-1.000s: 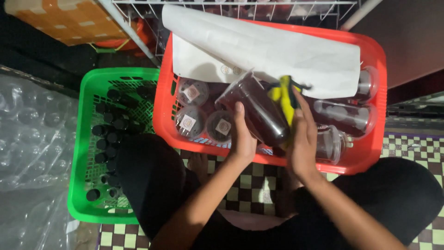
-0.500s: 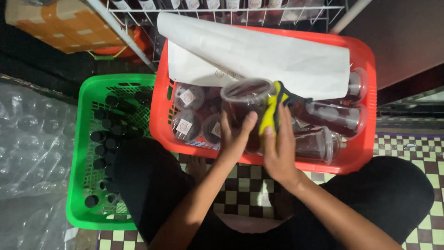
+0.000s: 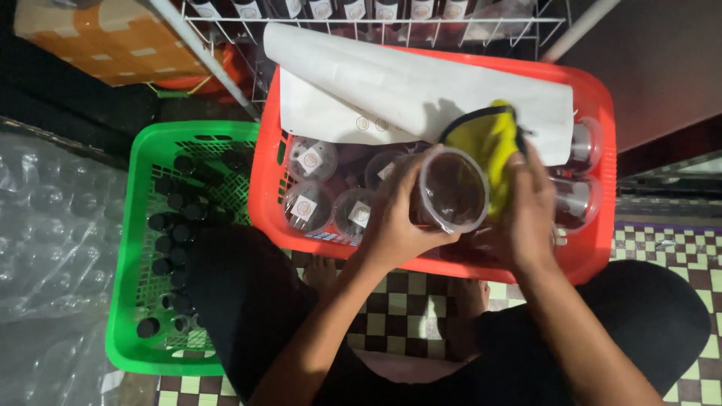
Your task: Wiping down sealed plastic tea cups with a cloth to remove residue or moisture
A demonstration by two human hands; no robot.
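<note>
Left hand [image 3: 395, 225] gripped clear plastic jar [image 3: 450, 189] above near wall of red basket [image 3: 594, 248]; fingers wrapped round jar body. Jar lay on side, long axis pointing toward camera, round end facing up. Right hand [image 3: 526, 214] sat just right of jar, fingers pressed on yellow cloth [image 3: 492, 143] against jar side. Labelled jars [image 3: 308, 209] stood inside basket, left of held jar. White paper sheet [image 3: 406, 94] covered basket's far part.

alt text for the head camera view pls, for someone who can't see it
Seen from above, a seated person's left hand grips a clear plastic jar of dark contents while the right hand presses a yellow cloth to it. Below is a red basket of similar jars and white paper, beside a green basket of dark bottles.
</note>
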